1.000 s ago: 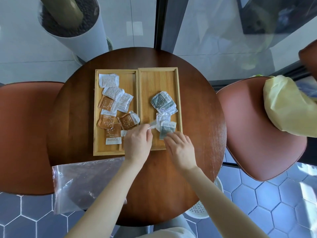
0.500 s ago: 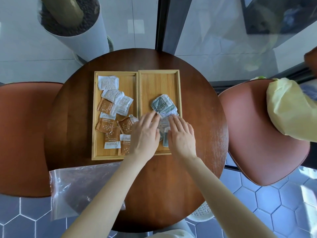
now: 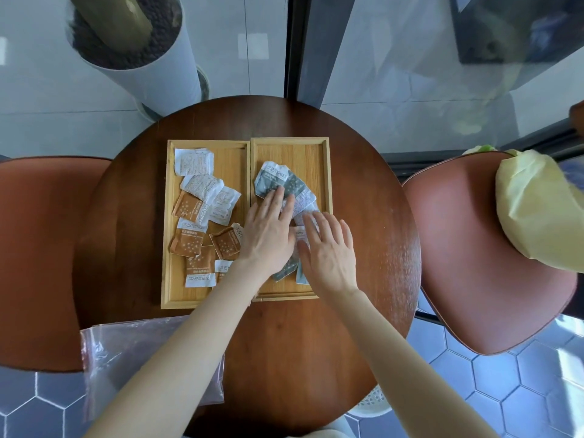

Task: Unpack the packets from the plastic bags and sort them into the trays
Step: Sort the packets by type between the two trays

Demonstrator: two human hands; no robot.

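Note:
Two wooden trays lie side by side on the round table. The left tray holds several brown and white packets. The right tray holds several grey-green and white packets. My left hand lies flat, fingers spread, on the grey packets, its fingertips reaching the top one. My right hand lies flat beside it on the lower packets, covering most of them. Neither hand grips anything. An empty clear plastic bag hangs over the table's near-left edge, partly under my left forearm.
The dark round table stands between two red-brown chairs, the left chair and the right chair. A yellow bag rests on the right chair. A white planter stands behind the table, by a glass wall.
Both hands moved forward over the right tray and flattened onto the grey packets. The small packet my left hand pinched a second ago is released. The packets have spread up the tray.

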